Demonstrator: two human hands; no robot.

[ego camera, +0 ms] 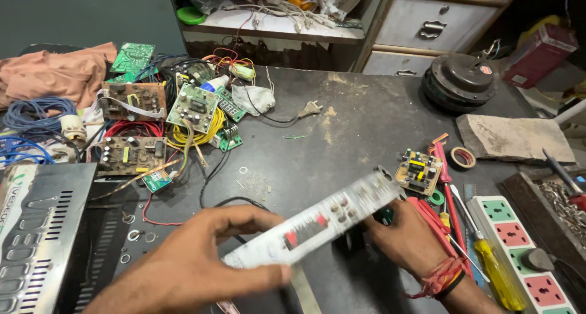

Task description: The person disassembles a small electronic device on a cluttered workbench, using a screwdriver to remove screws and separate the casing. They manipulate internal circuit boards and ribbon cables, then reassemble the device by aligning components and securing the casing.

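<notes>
Hands gripping panel (317, 225) ends: left hand (195, 259) fingers pinching near end, right hand (406, 234) clasping far end beside screwdriver (488, 259); looking light, rigid, thin.

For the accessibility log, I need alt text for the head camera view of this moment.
Two bare hands hold a long, narrow white panel, motion-blurred, over a dark workbench: left hand at its near end, right hand at the far end. Circuit boards and coloured wire coils lie left; screwdrivers and a power strip lie right.
</notes>
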